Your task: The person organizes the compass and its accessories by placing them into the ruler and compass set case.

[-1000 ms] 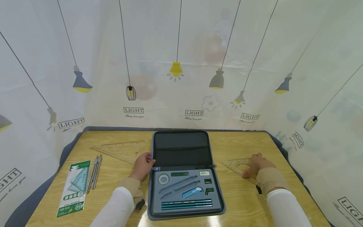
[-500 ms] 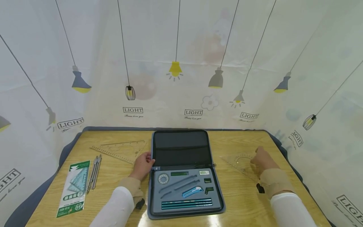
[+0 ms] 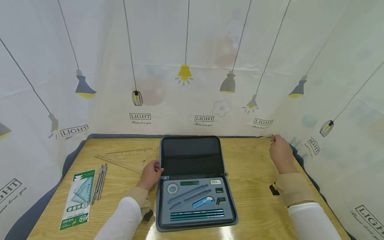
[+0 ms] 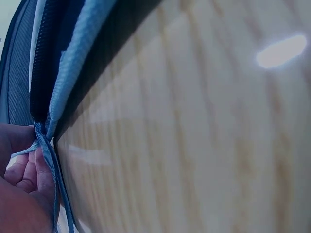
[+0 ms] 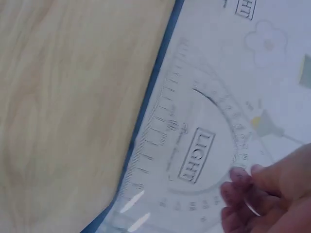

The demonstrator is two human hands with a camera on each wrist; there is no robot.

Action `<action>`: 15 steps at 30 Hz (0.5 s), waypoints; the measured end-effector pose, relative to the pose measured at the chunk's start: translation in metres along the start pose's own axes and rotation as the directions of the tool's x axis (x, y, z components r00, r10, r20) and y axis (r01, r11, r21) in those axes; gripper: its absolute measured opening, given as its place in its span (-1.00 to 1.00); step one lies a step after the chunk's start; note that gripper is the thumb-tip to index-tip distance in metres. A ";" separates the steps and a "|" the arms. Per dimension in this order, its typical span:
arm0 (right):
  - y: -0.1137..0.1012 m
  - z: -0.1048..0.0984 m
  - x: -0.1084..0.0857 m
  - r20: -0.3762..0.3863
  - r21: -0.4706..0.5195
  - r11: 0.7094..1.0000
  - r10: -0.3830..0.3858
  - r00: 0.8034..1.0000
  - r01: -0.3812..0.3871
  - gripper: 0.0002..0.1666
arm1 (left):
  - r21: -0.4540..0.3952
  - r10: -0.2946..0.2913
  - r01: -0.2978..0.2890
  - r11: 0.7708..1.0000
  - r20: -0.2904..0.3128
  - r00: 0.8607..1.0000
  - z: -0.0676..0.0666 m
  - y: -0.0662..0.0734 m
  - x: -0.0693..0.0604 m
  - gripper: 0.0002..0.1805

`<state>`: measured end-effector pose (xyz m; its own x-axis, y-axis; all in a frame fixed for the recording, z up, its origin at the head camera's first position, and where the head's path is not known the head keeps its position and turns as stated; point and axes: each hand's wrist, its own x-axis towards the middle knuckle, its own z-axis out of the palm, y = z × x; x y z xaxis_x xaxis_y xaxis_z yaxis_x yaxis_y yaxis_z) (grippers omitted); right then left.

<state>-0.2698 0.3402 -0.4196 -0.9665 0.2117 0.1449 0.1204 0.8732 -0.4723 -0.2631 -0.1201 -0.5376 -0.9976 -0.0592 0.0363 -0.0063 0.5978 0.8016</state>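
Pinching the clear set square (image 5: 154,145) between thumb and fingertips (image 5: 238,175), the right hand (image 3: 281,151) has lifted it off the table (image 3: 249,206), higher in the head view's right half; lower centre, the left hand (image 3: 151,175) still grips the open case (image 3: 192,160).

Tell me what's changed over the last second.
The right hand has picked up a clear set square from the table and carried it forward, toward the far edge. The left hand stayed at the left edge of the open case, which lies as before.
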 end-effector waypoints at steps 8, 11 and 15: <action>-0.059 0.012 0.001 -0.204 0.171 0.935 -0.274 0.940 0.310 -0.72 | -0.041 0.087 -0.088 0.995 -0.043 0.995 0.001 -0.005 -0.001 -0.73; -0.085 0.023 -0.002 -0.216 0.213 0.884 -0.372 0.903 0.416 -0.76 | -0.052 0.105 -0.108 0.993 -0.051 0.993 0.002 -0.006 -0.002 -0.73; -0.118 0.041 -0.008 -0.183 0.222 0.840 -0.463 0.867 0.495 -0.79 | -0.055 0.106 -0.109 0.993 -0.050 0.993 0.001 -0.007 -0.003 -0.73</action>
<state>-0.2853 0.2177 -0.4009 -0.8524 -0.1402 0.5038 -0.4279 0.7407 -0.5179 -0.2603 -0.1232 -0.5442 -0.9879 -0.0354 0.1511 0.1062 0.5557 0.8246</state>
